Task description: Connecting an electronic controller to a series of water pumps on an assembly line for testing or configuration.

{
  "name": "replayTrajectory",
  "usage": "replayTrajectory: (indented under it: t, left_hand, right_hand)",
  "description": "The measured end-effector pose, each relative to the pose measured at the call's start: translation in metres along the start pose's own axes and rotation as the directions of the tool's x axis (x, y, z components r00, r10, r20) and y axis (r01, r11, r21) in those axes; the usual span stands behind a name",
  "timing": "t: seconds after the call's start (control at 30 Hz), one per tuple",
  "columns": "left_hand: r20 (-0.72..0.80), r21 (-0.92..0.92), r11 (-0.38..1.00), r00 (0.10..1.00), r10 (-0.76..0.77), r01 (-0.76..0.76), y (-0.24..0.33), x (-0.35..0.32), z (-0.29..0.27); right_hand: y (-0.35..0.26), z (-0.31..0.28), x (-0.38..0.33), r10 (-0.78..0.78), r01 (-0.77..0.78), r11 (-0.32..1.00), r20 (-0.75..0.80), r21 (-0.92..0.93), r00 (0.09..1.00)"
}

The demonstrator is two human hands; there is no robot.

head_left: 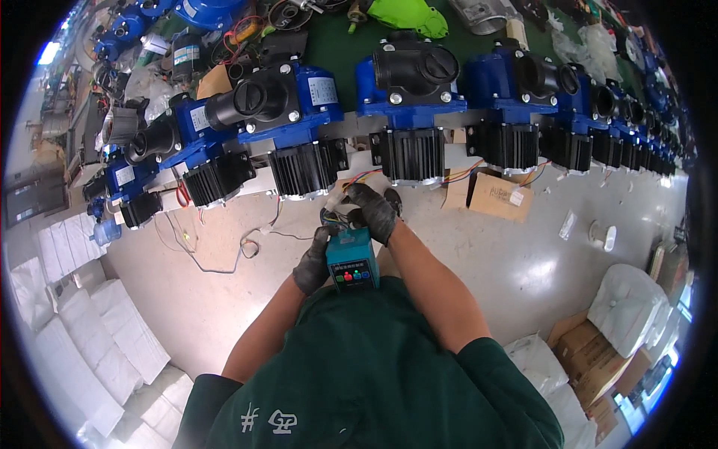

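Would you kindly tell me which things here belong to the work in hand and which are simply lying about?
In hand:
- teal control box, gripped by left hand
- coloured wires, pinched by right hand
- blue pump motor just ahead

Lying about:
- cardboard boxes
- white foam stacks
- green tool

Blue motor units [410, 97] line the bench above cardboard boxes [499, 196].

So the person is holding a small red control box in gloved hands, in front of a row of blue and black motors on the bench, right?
Not quite: the control box is teal, not red; only one of its small buttons is red. The head view shows the gloved left hand gripping its side and the gloved right hand at the wires on top, in front of the row of blue and black motors.
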State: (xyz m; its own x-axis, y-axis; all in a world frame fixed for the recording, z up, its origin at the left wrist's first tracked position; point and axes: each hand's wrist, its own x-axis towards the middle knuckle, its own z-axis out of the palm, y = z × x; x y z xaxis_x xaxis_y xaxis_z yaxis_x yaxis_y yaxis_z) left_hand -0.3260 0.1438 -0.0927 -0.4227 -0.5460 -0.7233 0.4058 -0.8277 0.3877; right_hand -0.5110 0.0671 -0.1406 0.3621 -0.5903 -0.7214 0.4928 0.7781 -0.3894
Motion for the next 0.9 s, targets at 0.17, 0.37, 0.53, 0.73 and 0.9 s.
replayTrajectory:
  t: [0.17,0.37,0.53,0.73,0.9]
  left_hand:
    - [-0.16,-0.054,0.999,0.987,-0.008,-0.001,0.005,0.013,0.019]
    - [-0.16,-0.23,0.973,0.985,-0.07,0.032,0.009,0.028,0.009]
    - [-0.182,-0.141,0.99,0.982,-0.055,0.029,0.004,0.049,-0.008]
    - [-0.167,-0.151,0.988,0.985,-0.042,0.016,0.014,0.041,0.014]
    - [-0.239,0.121,0.993,0.971,0.023,0.006,0.013,0.039,0.021]
  right_hand:
    - [-0.014,0.0,-0.007,-0.019,0.015,0.966,-0.013,-0.257,1.0]
    - [0.005,-0.017,-0.006,-0.563,0.627,0.394,0.363,-0.672,0.743]
    - [0.002,-0.018,-0.004,-0.585,0.691,0.295,0.447,-0.66,0.677]
    - [0.005,-0.019,-0.007,-0.283,0.278,0.725,0.096,-0.631,0.954]
    - [-0.01,-0.003,-0.024,-0.184,0.183,0.778,0.061,-0.601,0.981]
